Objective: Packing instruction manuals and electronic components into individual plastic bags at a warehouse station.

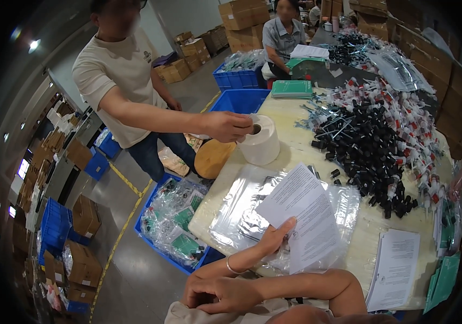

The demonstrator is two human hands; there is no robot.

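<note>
My left hand (278, 236), with a bracelet at the wrist, holds printed paper sheets (309, 210) over the table, thumb on top; they fan apart slightly. My right forearm crosses in front of me, and my right hand (217, 294) rests by my left elbow, fingers curled in. Nothing shows in it. Clear plastic bags (231, 202) lie flat beneath and beside the sheets. At the table's left side stands a white roll (263, 148). A co-worker's hand (228, 127) is at its top, pinching something small I cannot make out.
Black-capped parts (358, 146) and white-and-red nozzle-like pieces (403, 116) are heaped on the right. A paper stack (395, 264) and green cards (441, 283) lie at the near right. A blue crate (150, 229) of bagged items stands on the floor left of the table (209, 221). Another person sits beyond.
</note>
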